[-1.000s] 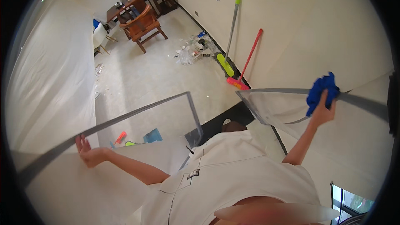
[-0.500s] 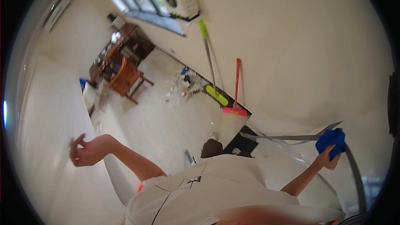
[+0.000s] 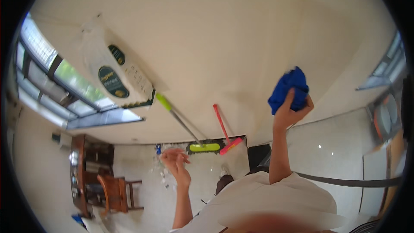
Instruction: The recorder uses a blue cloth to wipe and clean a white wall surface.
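Blue cloth (image 3: 290, 87): shifted up-frame, right of centre; grasped in right hand (image 3: 291, 115).
Left hand (image 3: 177, 167): lower centre, loosely uncurled, empty, free.

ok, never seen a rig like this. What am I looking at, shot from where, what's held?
No machine here: these are a person's two bare hands. The view comes from a wide fisheye camera worn on the head, looking down, so straight edges bend. The right hand holds a bunched blue cloth; the left hand is open and looks empty. On the floor are a wooden chair and scattered litter. A green mop and pink-headed tool stand by the wall.
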Available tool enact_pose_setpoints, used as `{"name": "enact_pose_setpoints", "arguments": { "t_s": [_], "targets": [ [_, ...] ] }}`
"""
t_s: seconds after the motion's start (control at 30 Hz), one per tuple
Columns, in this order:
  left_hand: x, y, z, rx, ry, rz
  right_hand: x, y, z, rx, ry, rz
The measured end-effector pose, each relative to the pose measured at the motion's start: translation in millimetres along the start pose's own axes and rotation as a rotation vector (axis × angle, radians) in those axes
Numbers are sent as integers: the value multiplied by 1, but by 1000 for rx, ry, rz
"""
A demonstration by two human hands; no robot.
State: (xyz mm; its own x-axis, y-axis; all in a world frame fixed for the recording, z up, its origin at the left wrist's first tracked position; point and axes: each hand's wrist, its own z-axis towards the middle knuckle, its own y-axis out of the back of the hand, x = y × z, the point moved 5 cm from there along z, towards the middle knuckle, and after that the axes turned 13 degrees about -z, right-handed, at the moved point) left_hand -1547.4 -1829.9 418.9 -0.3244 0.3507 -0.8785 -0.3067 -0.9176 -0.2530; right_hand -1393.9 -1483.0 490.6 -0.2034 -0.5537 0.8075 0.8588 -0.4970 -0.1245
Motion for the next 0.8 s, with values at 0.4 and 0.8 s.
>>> {"name": "enact_pose_setpoints", "arguments": {
  "t_s": [0.4, 0.8],
  "targets": [
    [66, 15, 28, 218, 372, -64, 21, 74, 104, -200, 232, -183],
    [116, -100, 38, 934, 515, -89, -15, 226, 50, -273, -3, -592]
  ]
}}
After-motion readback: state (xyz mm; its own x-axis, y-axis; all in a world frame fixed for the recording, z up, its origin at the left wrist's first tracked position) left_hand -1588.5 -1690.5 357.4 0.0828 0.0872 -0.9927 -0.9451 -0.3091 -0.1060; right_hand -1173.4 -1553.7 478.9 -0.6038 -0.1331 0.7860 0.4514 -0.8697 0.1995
